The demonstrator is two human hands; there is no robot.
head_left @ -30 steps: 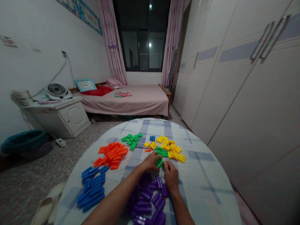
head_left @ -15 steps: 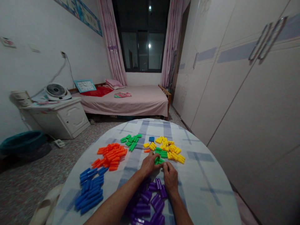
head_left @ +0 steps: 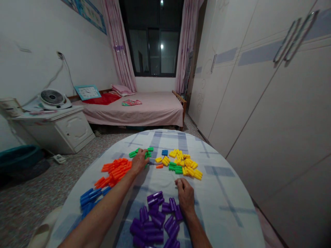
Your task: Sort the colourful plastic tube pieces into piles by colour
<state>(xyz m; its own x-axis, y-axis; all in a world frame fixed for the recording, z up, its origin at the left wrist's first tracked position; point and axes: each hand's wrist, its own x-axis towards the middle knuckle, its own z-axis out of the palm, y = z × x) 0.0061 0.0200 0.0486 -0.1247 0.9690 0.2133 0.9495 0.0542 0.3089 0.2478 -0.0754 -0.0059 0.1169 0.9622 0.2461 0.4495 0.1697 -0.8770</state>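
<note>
My left hand (head_left: 140,162) reaches over the far pile of green plastic pieces (head_left: 133,153), fingers apart and bent down among them. It partly covers the pile, so the contact at its fingertips is hidden. My right hand (head_left: 186,195) rests near the table's middle with its fingers curled closed; what they hold, if anything, is hidden. Just beyond it lies a small group of green pieces (head_left: 175,168), beside the yellow pieces (head_left: 190,165). Purple pieces (head_left: 152,229) are spread between my forearms.
Orange pieces (head_left: 116,171) and blue pieces (head_left: 89,198) lie to the left, partly behind my left arm. One orange piece (head_left: 159,166) and a small blue group (head_left: 164,152) sit near the centre. A checked cloth (head_left: 227,196) covers the round table. A bed (head_left: 144,113) stands beyond.
My left hand has moved left and away from me, from beside my right hand to the green pile. The green pieces between my hands no longer show. My right hand stays nearly in place.
</note>
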